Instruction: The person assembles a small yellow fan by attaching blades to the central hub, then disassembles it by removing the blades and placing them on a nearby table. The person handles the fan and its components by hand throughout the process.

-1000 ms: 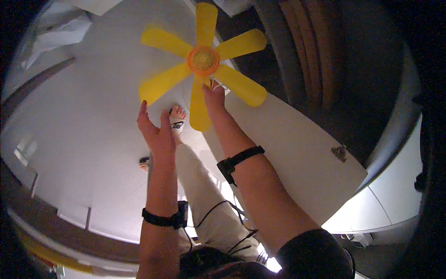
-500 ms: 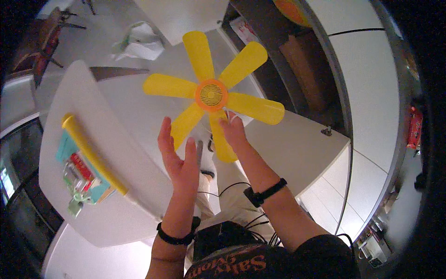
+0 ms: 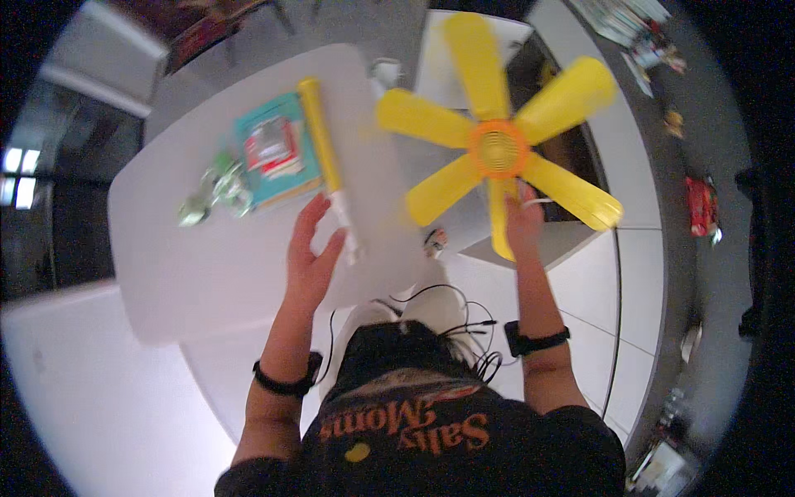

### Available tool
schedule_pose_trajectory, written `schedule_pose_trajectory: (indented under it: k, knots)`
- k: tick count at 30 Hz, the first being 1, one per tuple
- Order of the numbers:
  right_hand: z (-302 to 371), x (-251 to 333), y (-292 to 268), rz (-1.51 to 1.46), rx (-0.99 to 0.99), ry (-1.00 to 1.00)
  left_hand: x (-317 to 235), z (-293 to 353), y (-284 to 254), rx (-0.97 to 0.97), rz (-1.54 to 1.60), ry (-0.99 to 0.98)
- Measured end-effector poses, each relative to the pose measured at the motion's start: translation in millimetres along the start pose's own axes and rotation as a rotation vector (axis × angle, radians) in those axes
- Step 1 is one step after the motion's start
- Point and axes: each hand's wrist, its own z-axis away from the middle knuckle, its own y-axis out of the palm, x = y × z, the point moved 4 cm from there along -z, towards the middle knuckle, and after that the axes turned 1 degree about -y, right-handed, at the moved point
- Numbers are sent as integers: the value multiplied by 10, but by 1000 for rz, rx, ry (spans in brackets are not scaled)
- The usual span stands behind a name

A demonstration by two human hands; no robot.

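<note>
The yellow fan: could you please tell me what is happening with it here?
A person holds the six-bladed yellow fan in the right hand, near its lowest blade. The fan appears to the right of the pale table. The left hand is open and holds nothing; it is near the yellow-and-white pole, which lies on the table beside a teal flat item.

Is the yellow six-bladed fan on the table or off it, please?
Off it: the right hand holds the yellow fan near its lower blade, mostly to the right of the white table.
</note>
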Motion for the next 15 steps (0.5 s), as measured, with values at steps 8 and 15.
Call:
schedule_pose_trajectory:
  k: [8,15]
  knots:
    - [793,1493,-106,-386,378,-26,-161,590,-613,174,152,-14]
    - [930,2509,866,-369,1125,-149,-250,831,-1130,153,575,-189]
